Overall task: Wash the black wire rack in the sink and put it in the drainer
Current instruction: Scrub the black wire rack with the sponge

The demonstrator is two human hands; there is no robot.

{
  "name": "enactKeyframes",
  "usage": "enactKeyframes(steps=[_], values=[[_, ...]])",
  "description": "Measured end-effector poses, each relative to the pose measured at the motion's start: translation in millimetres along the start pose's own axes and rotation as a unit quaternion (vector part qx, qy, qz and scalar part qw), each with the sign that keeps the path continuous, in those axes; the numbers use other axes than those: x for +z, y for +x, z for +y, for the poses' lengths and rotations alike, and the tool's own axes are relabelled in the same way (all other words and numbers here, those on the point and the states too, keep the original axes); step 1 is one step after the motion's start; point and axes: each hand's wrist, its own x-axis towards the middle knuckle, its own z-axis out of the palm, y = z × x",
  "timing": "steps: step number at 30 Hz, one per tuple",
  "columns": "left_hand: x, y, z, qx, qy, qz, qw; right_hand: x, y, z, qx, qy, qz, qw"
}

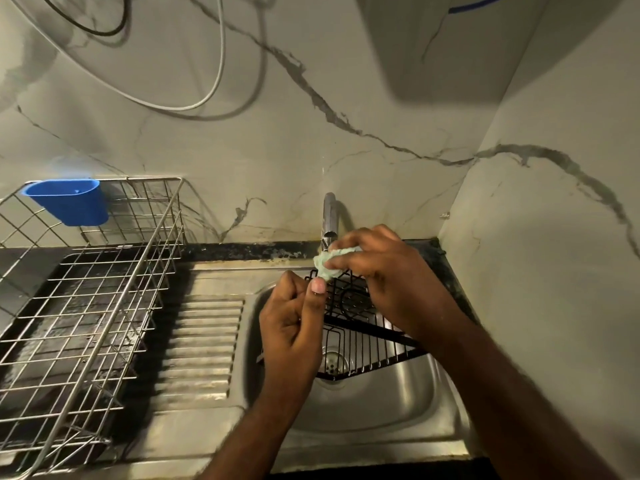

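Over sink (381, 403), right hand (388, 275) grips scrubber (323, 263).

The scene is dim, with a yellowish-green cast. Light falls from above and somewhat to the right, throwing a soft grey shadow of the cables (221, 64) on the wall (311, 133). The steel sink (398, 403) carries dull glare on its basin floor. Strong wide-angle distortion bends the dish drainer (86, 306) and the wall corner at the edges. Both hands are slightly motion-blurred; the picture is grainy and soft.
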Motion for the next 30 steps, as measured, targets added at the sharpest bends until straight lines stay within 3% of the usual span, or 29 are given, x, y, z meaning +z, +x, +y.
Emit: enactKeyframes(steps=[2,5,7,12,16,21,26,30], values=[[1,1,1,0.018,0.011,-0.006,1.0,3,4,-4,0.004,0.014,0.012,1.0],[1,-1,-2,0.068,0.042,-0.035,0.996,3,10,-5,-0.011,0.012,-0.091,0.996],[-1,-3,-4,0.089,0.077,-0.054,0.992,0,12,0,-0.021,-0.002,-0.117,0.993],[-4,0,-5,0.062,0.067,-0.027,0.995,-7,8,10,-0.006,-0.007,-0.028,1.0],[-14,9,-9,0.017,0.009,-0.007,1.0,1,0,15,0.015,0.011,-0.053,0.998],[-19,11,-11,-0.018,-0.049,-0.009,0.999,5,-9,30,0.054,0.059,0.016,0.997],[-21,15,-17,-0.065,-0.122,0.065,0.988,6,-22,52,0.043,0.062,0.034,0.997],[-20,14,-22,-0.067,-0.122,0.097,0.986,7,-31,63,0.089,0.069,0.071,0.991]])
